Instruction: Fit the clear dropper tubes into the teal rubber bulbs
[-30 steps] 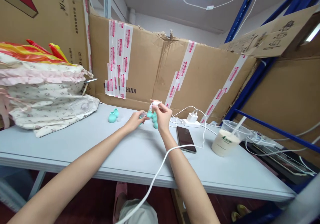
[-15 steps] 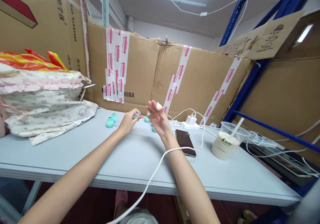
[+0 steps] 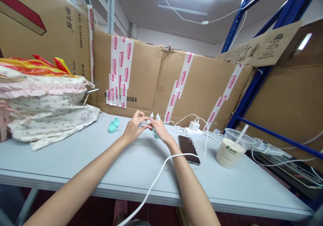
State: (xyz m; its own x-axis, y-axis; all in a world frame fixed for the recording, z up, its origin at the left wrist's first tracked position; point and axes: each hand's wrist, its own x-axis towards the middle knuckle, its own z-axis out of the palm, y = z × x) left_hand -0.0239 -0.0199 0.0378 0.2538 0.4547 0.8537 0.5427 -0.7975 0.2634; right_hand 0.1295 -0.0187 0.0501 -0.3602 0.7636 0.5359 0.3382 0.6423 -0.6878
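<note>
My left hand (image 3: 131,128) pinches a small clear plastic piece (image 3: 144,122) between thumb and fingers, above the middle of the table. My right hand (image 3: 162,132) is closed on a small white nozzle tip (image 3: 148,121), which meets the end of the clear piece. Left of my hands stand two round teal bulbs (image 3: 112,127) with open necks, and a small clear part (image 3: 119,129) lies beside them. Behind my hands, white pointed tips (image 3: 157,116) stick up. A teal bulb (image 3: 156,136) shows partly under my right hand; the rest is hidden.
To the right lie a phone (image 3: 188,148), a white charger (image 3: 194,125) and a plastic cup with a straw (image 3: 230,150). A white cable (image 3: 165,162) crosses over my right forearm. A floral cloth bag (image 3: 50,111) lies left; cardboard (image 3: 143,71) stands behind the table.
My right hand, formerly raised with its palm open and the white tip at its fingers, has come down and left to meet my left hand. The tip now touches the clear piece.
</note>
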